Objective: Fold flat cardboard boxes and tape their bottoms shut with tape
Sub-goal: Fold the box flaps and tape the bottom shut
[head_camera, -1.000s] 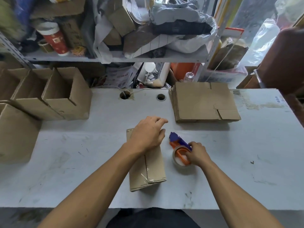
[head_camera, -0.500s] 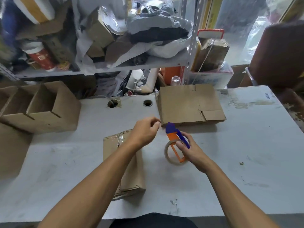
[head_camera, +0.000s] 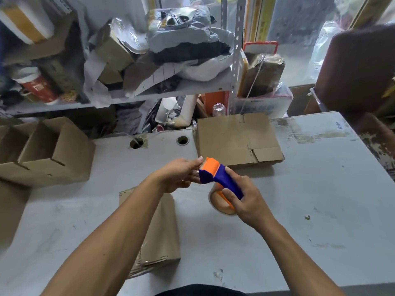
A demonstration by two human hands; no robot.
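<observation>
My right hand [head_camera: 245, 199] grips the blue handle of an orange and blue tape dispenser [head_camera: 218, 178], lifted above the table with its roll of clear tape [head_camera: 220, 205] hanging below. My left hand [head_camera: 181, 174] is at the dispenser's front edge, fingers pinching the clear tape end there. A folded cardboard box [head_camera: 162, 231] lies on the table under my left forearm, with clear tape on its near and far ends. A stack of flat cardboard boxes [head_camera: 235, 139] lies at the back of the table.
Several open, assembled boxes [head_camera: 49, 154] stand at the left on the grey table [head_camera: 310, 189]. Two round cable holes [head_camera: 182, 140] sit near the back edge. A cluttered metal shelf [head_camera: 149, 90] rises behind. A brown chair [head_camera: 359, 69] stands at the right.
My right hand lifted the tape dispenser off the table. My left hand left the box and went to the dispenser's front edge. The view shifted, so the box appears lower.
</observation>
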